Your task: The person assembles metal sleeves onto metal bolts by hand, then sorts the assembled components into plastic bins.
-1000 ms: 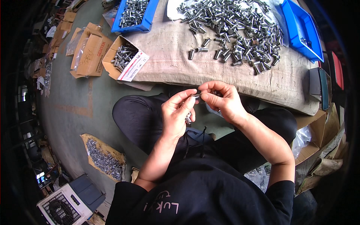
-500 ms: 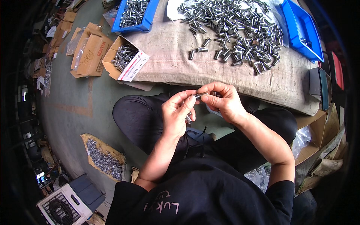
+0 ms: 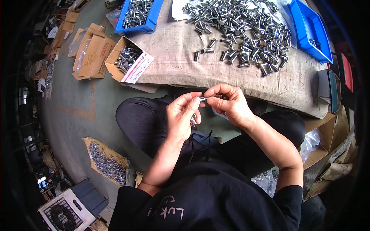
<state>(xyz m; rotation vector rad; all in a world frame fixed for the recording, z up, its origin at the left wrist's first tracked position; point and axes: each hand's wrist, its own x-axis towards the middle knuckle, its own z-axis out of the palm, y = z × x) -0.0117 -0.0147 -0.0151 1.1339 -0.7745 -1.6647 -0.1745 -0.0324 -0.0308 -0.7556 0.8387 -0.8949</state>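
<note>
Over my lap, just short of the table's front edge, a small shiny metal cylindrical part [image 3: 203,99] is pinched between both hands. My left hand [image 3: 182,113] grips its left end with thumb and forefinger. A second metal piece [image 3: 193,121] shows under that hand's curled lower fingers. My right hand [image 3: 230,104] is closed, its thumb and forefinger at the right end of the part. Something dark and metallic shows behind the right fingers, too covered to make out. A large heap of similar metal parts [image 3: 246,34] lies on the cloth-covered table [image 3: 173,61] ahead.
At the table's left stand a blue bin [image 3: 151,26] and an open carton [image 3: 111,61], both holding metal parts. Another blue bin [image 3: 308,29] sits at right. Small parts [image 3: 106,163] lie on a floor sheet, near a fan unit [image 3: 63,215]. Cartons [image 3: 92,57] stand farther left.
The right fingertips have shifted slightly on the metal part, and more of its shiny side shows between the hands. Both arms and everything on the table stay in place.
</note>
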